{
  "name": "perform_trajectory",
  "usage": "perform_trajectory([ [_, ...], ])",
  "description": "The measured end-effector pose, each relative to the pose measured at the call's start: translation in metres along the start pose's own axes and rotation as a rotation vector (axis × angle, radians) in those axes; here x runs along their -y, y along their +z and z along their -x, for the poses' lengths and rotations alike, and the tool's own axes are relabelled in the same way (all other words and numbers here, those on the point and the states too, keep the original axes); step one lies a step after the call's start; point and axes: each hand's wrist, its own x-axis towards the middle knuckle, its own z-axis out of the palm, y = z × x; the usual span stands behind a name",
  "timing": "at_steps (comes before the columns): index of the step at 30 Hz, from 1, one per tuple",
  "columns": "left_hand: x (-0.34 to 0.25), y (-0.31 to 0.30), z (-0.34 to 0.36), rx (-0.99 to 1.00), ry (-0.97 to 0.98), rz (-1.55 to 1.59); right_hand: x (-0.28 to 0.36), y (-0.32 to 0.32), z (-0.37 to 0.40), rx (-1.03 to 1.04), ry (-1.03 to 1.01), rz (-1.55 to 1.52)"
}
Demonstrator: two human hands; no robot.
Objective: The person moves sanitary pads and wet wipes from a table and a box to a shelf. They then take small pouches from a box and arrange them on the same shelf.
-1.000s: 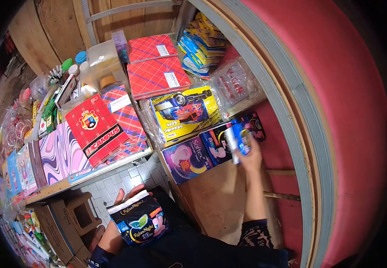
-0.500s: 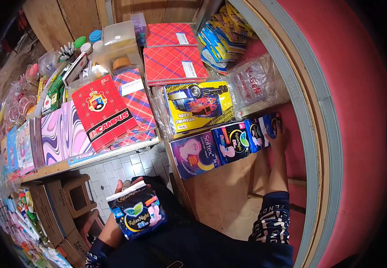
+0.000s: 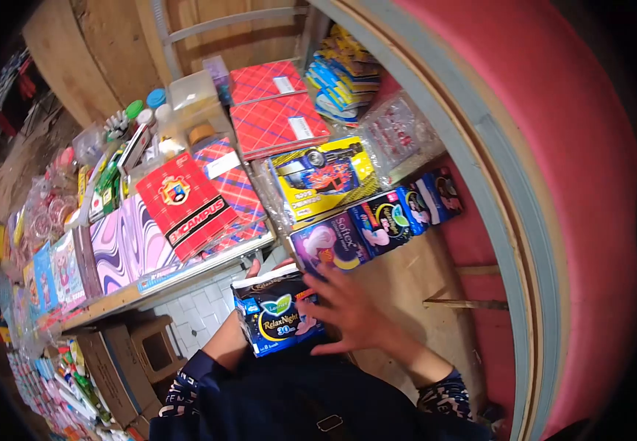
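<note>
A dark blue RelaxNight pack (image 3: pixel 278 316) with a white top edge is held low in front of me. My left hand (image 3: pixel 254 270) grips it from behind, its fingertips showing over the top. Beside the pack's right edge, my right hand (image 3: pixel 348 312) has its fingers spread; whether they touch the pack is hard to tell. Just beyond lie a purple Softex pack (image 3: pixel 337 246) and a RelaxNight pack (image 3: pixel 384 222), with more dark packs (image 3: pixel 440 197) at the row's right end.
Red plaid books (image 3: pixel 278 121), a yellow drawing book (image 3: pixel 322 176) and a red Campus book (image 3: pixel 186 202) lie on the counter. Cardboard boxes (image 3: pixel 116 367) stand below left. A grey curved frame (image 3: pixel 509 176) borders the right side.
My right hand has left the packs at the row's right end and moved down-left beside the held pack, fingers spread. The view has shifted, and the held pack appears farther right.
</note>
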Motion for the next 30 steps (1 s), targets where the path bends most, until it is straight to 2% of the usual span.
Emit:
perform_trajectory([
  [1,0.002,-0.002,-0.005,0.061,-0.061,0.022,0.009,0.006,-0.001,-0.003,0.029,-0.003],
  [2,0.002,-0.008,-0.014,0.211,-0.14,0.112,0.015,0.011,0.001,-0.006,0.058,-0.01],
  [4,0.008,-0.016,-0.027,0.101,-0.189,-0.023,0.02,0.019,0.006,-0.019,0.086,-0.008],
  [5,0.013,-0.022,-0.034,0.121,-0.212,0.024,0.02,0.023,0.009,-0.026,0.096,-0.008],
  [6,0.016,-0.024,-0.038,0.238,-0.289,0.172,0.02,0.027,0.011,-0.05,0.093,-0.035],
  [8,0.02,-0.028,-0.04,0.169,-0.226,-0.038,0.019,0.03,0.015,-0.093,0.085,-0.082],
  [9,0.021,-0.037,-0.042,0.188,-0.231,-0.019,0.019,0.029,0.018,-0.12,0.092,-0.092],
  [12,0.019,0.005,-0.025,-0.115,-0.155,-0.243,0.002,0.029,0.028,-0.245,0.2,-0.13],
  [13,0.015,0.0,-0.017,-0.134,-0.121,-0.215,-0.01,0.028,0.031,-0.357,0.259,-0.032],
  [14,0.014,-0.002,-0.007,-0.235,0.01,-0.335,-0.027,0.024,0.036,-0.467,0.316,0.063],
  [15,0.01,-0.006,0.002,-0.223,0.024,-0.353,-0.048,0.02,0.041,-0.576,0.37,0.158],
  [19,-0.003,-0.025,0.046,-0.248,0.141,-0.299,-0.148,-0.017,0.079,-0.744,0.636,0.515],
  [20,-0.004,-0.029,0.054,-0.264,0.167,-0.28,-0.171,-0.025,0.089,-0.719,0.736,0.515],
  [24,0.003,-0.041,0.076,-0.3,0.251,-0.213,-0.246,-0.046,0.112,-0.639,0.798,0.59],
  [30,0.015,-0.039,0.084,-0.287,0.286,-0.222,-0.282,-0.058,0.112,-0.512,1.014,0.702],
])
